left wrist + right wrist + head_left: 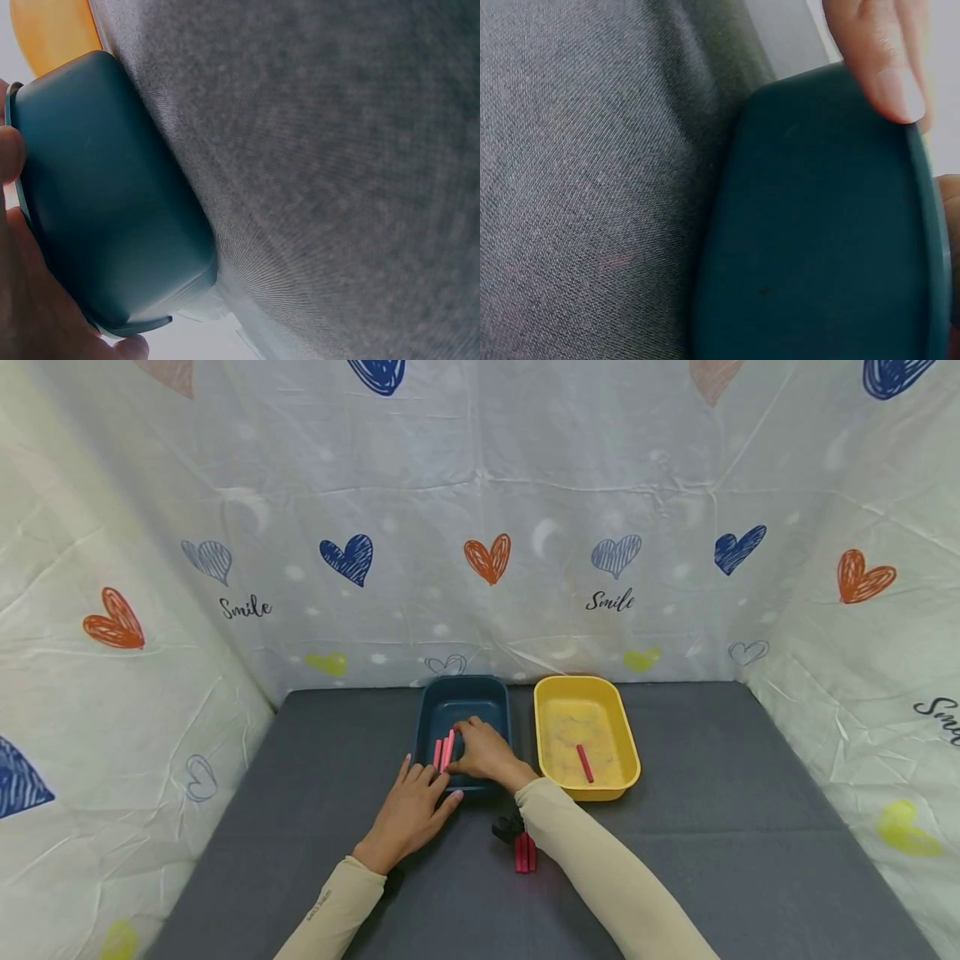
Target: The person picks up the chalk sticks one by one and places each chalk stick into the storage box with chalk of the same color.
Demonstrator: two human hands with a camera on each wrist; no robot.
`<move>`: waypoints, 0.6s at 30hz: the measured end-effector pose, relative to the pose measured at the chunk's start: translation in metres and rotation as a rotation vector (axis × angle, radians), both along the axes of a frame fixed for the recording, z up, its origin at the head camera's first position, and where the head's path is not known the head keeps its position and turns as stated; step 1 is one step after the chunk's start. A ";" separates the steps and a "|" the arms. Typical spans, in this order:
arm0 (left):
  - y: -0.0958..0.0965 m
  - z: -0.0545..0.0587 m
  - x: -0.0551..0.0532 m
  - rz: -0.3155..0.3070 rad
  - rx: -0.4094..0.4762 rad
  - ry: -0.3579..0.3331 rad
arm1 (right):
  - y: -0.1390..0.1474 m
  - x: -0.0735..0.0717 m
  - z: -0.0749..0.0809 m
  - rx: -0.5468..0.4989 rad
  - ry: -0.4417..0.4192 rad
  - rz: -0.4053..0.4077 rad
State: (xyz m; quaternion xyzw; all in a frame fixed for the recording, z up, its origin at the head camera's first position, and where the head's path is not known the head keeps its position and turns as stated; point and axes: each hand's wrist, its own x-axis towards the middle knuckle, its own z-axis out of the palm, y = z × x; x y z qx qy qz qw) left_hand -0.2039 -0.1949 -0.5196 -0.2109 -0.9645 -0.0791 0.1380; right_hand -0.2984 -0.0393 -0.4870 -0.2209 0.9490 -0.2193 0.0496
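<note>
In the head view, several slim pink sticks (438, 754) stand side by side in the dark blue tray (426, 714). My right hand (487, 752) reaches into this tray from the right, pinching the rightmost pink stick between thumb and fingers near its two ends. My left hand (408, 810) lies at the tray's front left corner, its fingers extended over the rim beside the sticks. From the left wrist, the tray's outer wall (112, 195) shows with fingers (10, 154) at its rim. The right wrist view has a fingertip by the rim; the sticks are hidden there.
To the right stands a yellow tray (626, 752) with one dark red stick (585, 763) in it. Several more red sticks (525, 855) lie on the grey tablecloth (675, 877), partly under the right forearm. A printed curtain (420, 527) hangs behind.
</note>
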 end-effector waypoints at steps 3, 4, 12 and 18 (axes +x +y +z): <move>0.000 0.000 0.000 -0.002 0.005 -0.007 | -0.001 -0.001 -0.001 0.029 -0.027 -0.012; 0.000 0.000 0.000 -0.002 0.006 -0.009 | -0.002 -0.001 -0.001 0.041 -0.034 -0.016; 0.000 0.000 0.000 0.001 0.008 -0.006 | -0.005 -0.004 -0.005 0.120 -0.060 -0.032; 0.000 -0.001 0.000 -0.002 0.010 -0.005 | -0.008 -0.005 -0.009 0.152 -0.054 -0.043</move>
